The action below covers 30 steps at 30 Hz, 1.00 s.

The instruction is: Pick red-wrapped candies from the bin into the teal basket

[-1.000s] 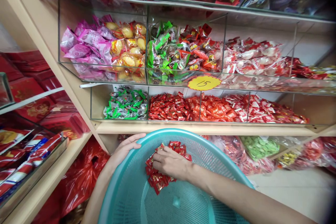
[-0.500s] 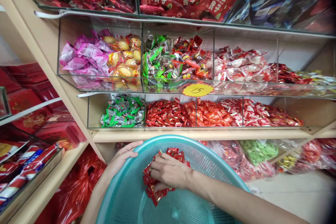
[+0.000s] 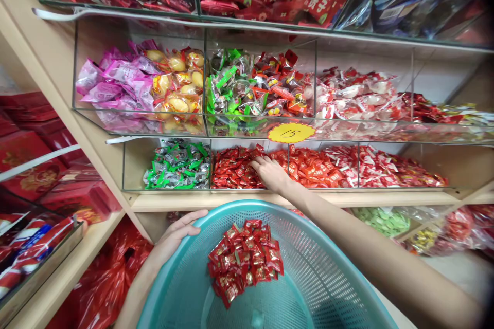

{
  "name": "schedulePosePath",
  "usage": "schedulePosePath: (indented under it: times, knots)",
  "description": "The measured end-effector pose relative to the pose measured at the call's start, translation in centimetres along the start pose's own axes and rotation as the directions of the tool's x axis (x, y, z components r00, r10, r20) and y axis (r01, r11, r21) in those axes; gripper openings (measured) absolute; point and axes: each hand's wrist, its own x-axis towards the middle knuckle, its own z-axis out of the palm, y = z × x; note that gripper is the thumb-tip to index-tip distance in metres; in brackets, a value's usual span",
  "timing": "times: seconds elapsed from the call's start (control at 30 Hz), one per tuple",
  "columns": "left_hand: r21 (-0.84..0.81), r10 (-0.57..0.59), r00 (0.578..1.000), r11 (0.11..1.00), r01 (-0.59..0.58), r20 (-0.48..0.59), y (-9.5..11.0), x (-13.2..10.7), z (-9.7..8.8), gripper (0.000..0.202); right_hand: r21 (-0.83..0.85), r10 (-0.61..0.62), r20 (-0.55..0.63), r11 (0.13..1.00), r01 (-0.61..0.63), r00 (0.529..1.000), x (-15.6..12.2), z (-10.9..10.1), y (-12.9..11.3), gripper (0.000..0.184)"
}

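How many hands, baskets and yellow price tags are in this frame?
Hands: 2, left hand on the basket's rim, right hand in a bin of red sweets
Teal basket: 1
Yellow price tag: 1
Total: 4

glossy foil candies (image 3: 245, 262); perforated plastic basket (image 3: 316, 277); clear glass bins (image 3: 165, 164)

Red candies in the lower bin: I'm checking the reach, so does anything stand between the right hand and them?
Nothing visible does. The right hand lies on the red candies, fingers touching the wrappers. The left hand holds the basket rim.
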Motion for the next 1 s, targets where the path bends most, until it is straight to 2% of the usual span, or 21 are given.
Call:
schedulePosePath:
  times: [0.17, 0.37, 0.53, 0.67, 0.77, 0.87, 1.0]
  knots:
    - [0.049, 0.004, 0.999, 0.999, -0.002, -0.036, -0.1, 0.0, -0.1, 0.050, -0.044, 0.047, 0.068, 0.998, -0.044, 0.997, 1.4, 0.7, 0.2, 0.040]
    - [0.081, -0.015, 1.000, 0.997, 0.016, -0.013, 0.6, -0.8, 0.3, 0.048, -0.039, 0.076, 0.077, 0.997, -0.073, 0.994, 2.0, 0.7, 0.5, 0.030]
    - [0.085, 0.006, 0.999, 0.996, -0.001, -0.054, 0.8, -1.1, 0.5, 0.045, -0.022, 0.059, 0.010, 0.998, -0.059, 0.998, 1.5, 0.5, 0.7, 0.029]
    - [0.081, -0.003, 1.000, 0.997, 0.005, -0.028, 0.6, -1.1, 0.3, 0.044, 0.021, 0.024, -0.082, 1.000, -0.023, 0.996, 0.3, -0.4, 0.5, 0.030]
    - [0.103, 0.001, 1.000, 0.995, 0.001, -0.028, 0.6, -1.3, 0.3, 0.044, 0.072, -0.043, -0.161, 0.996, 0.055, 0.986, -1.3, -1.6, -0.3, 0.030]
    - [0.141, 0.020, 0.999, 0.990, -0.015, -0.036, 0.7, -1.4, 0.5, 0.044, 0.181, -0.137, -0.250, 0.966, 0.186, 0.958, -3.2, -2.6, -2.2, 0.031]
    - [0.139, 0.019, 0.999, 0.990, -0.015, -0.029, 0.9, -1.5, 0.8, 0.047, 0.411, -0.326, -0.254, 0.816, 0.407, 0.911, -5.7, -2.4, -6.2, 0.030]
